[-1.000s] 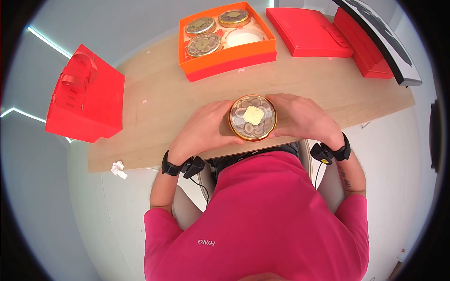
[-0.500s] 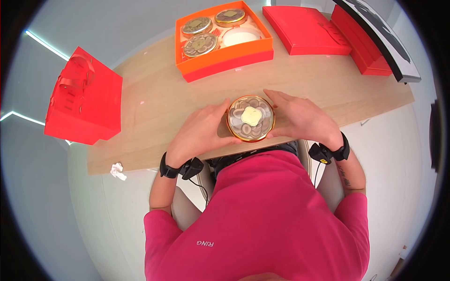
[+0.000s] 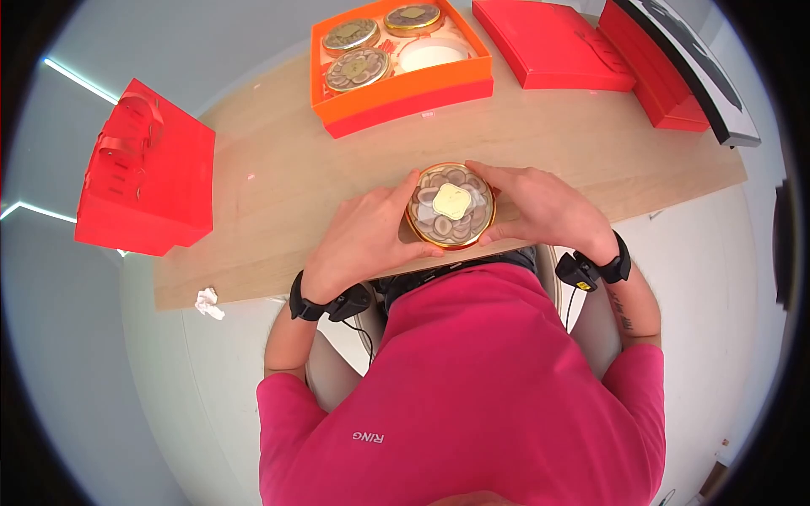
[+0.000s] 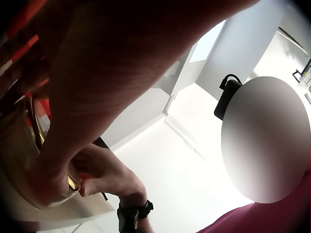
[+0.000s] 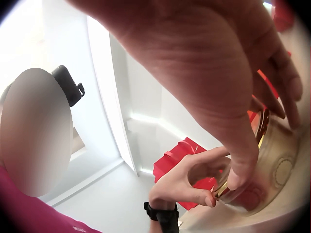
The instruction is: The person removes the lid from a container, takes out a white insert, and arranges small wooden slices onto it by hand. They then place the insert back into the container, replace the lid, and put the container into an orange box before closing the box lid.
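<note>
A round clear canister [image 3: 451,229] with a gold-rimmed top and a cream label stands near the table's front edge in the head view. Round, brownish pieces show through it. My left hand [image 3: 364,226] grips its left side and my right hand [image 3: 540,209] its right side, thumbs at the near rim and fingers around the far side. In the right wrist view, the right thumb [image 5: 235,178] presses at the gold rim, and the canister's clear wall [image 5: 272,179] shows an embossed round mark. The left wrist view shows the canister [image 4: 17,155] dimly, partly covered by the left hand.
Beyond the canister stands an orange-red box [image 3: 413,107] with three similar canisters and a white round recess. A flat red box [image 3: 553,46], another red box [image 3: 654,80] and a black-and-white panel [image 3: 688,63] lie at right. A red gift bag [image 3: 156,181] and crumpled tissue [image 3: 209,304] are left.
The right index finger, lifted off the far rim half a second ago, now lies against it. Both hands remain around the canister, and the whole head view has shifted slightly.
</note>
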`<action>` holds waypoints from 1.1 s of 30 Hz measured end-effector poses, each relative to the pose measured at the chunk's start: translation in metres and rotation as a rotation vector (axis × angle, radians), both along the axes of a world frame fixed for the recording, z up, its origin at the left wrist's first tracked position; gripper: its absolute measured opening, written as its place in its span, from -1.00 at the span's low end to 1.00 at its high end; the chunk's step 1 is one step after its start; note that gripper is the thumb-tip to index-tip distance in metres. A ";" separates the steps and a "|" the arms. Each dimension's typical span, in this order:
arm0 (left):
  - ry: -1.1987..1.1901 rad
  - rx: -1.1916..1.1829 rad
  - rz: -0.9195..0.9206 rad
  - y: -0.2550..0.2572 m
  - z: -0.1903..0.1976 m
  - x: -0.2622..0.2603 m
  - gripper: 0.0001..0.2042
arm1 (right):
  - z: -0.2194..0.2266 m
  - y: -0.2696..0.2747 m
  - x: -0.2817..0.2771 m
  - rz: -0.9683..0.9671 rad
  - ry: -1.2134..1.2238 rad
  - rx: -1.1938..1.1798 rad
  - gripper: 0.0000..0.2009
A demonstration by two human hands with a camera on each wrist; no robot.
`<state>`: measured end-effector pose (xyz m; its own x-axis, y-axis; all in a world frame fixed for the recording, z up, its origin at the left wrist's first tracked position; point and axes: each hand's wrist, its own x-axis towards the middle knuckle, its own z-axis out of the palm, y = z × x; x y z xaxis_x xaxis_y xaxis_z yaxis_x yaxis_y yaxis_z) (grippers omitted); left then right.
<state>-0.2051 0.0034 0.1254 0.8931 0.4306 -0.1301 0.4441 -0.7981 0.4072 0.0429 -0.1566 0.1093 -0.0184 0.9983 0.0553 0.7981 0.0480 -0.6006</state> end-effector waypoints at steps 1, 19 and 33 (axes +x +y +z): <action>-0.026 -0.010 -0.002 0.001 -0.001 0.000 0.13 | 0.003 0.001 -0.001 -0.005 0.019 -0.037 -0.02; -0.328 -0.066 -0.035 0.045 0.033 0.034 0.04 | 0.056 0.041 0.021 -0.142 0.124 -0.135 0.06; -0.343 0.011 -0.033 0.209 0.076 0.162 0.02 | 0.098 0.200 0.137 -0.142 0.040 0.012 -0.01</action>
<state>-0.0428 0.2127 0.2011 0.8975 0.4002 0.1852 0.2563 -0.8151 0.5195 0.1799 0.0438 0.2076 0.1256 0.9899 0.0650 0.7729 -0.0566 -0.6320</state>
